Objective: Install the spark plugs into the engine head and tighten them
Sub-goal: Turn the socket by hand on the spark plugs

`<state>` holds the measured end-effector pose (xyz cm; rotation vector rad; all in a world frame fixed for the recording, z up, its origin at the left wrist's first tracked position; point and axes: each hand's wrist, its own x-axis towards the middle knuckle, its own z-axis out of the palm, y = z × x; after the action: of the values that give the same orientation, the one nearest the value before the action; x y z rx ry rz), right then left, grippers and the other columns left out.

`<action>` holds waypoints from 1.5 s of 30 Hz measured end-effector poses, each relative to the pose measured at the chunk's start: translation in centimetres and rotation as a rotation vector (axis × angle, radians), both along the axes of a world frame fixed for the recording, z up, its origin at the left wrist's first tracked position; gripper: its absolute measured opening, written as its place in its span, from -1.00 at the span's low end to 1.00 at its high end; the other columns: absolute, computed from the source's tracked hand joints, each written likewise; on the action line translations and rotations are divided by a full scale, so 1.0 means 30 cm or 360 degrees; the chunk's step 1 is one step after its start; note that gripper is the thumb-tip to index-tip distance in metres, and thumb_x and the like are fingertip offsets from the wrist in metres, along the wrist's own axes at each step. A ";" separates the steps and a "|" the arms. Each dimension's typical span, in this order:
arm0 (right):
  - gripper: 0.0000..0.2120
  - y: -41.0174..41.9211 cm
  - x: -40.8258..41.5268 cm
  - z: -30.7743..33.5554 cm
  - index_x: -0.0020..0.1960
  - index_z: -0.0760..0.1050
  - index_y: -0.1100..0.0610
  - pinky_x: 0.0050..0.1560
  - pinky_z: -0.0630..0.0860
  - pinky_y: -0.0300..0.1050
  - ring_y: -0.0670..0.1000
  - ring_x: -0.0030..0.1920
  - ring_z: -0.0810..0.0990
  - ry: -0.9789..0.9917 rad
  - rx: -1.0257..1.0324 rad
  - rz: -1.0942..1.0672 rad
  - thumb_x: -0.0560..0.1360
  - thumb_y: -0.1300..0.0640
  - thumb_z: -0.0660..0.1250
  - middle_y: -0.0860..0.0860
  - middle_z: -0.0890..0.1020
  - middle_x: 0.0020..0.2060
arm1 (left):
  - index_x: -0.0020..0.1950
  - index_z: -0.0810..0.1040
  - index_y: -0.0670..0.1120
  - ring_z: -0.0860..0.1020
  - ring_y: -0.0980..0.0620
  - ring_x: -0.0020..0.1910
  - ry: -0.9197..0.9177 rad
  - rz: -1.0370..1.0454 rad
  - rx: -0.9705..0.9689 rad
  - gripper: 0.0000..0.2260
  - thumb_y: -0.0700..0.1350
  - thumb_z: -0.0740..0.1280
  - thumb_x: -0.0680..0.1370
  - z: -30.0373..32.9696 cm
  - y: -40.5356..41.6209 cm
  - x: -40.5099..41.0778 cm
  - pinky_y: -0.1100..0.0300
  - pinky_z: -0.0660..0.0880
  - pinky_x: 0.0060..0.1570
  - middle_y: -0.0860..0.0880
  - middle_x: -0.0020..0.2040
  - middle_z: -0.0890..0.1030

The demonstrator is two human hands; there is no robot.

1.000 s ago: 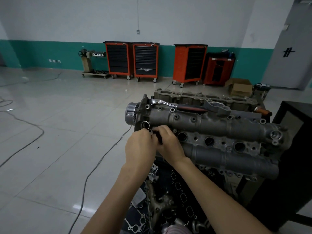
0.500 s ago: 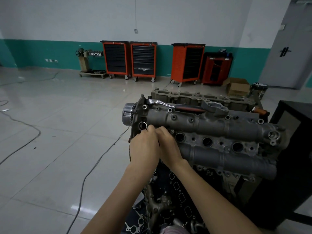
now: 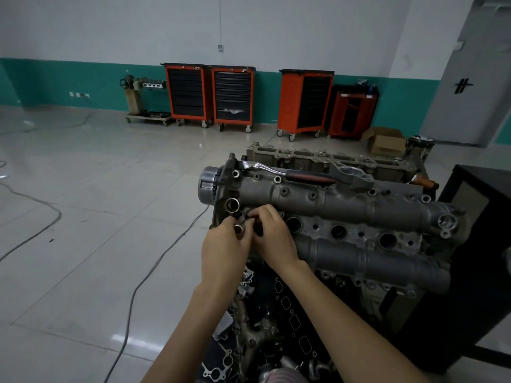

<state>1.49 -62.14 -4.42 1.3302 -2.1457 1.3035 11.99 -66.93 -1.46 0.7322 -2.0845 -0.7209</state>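
Grey cast engine head point(image 3: 359, 214) lies across the stand, its row of plug wells facing up. Both hands meet over the leftmost well. Left hand point(image 3: 221, 252) pinches a small metal socket-like cylinder point(image 3: 239, 228) between curled fingers. Right hand point(image 3: 272, 233) curls its fingertips round a dark part at the same well; whether this is a spark plug cannot be determined. Beyond, a ratchet wrench point(image 3: 290, 175) rests on the head's far edge. Orange tool cabinets point(image 3: 210, 95) stand against the back wall.

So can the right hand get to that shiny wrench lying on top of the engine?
Probably yes. The wrench lies uncovered on the engine head, just beyond the right hand, but that hand is busy holding something small.
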 end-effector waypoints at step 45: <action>-0.66 0.011 0.006 0.012 0.12 0.44 0.17 -0.10 0.41 -0.33 -0.13 -0.10 0.44 0.0084 -0.0070 -0.0010 0.38 0.16 0.39 -0.04 0.44 -0.03 | -0.14 0.50 -0.10 0.46 0.17 -0.34 0.0122 -0.0138 -0.0141 -0.94 -0.24 0.35 0.47 0.048 0.048 0.106 0.38 0.36 -0.36 0.05 -0.30 0.51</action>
<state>1.67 -61.83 -4.05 1.3247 -2.0724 1.2916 15.16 -65.50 -0.02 0.5601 -2.0739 -0.6887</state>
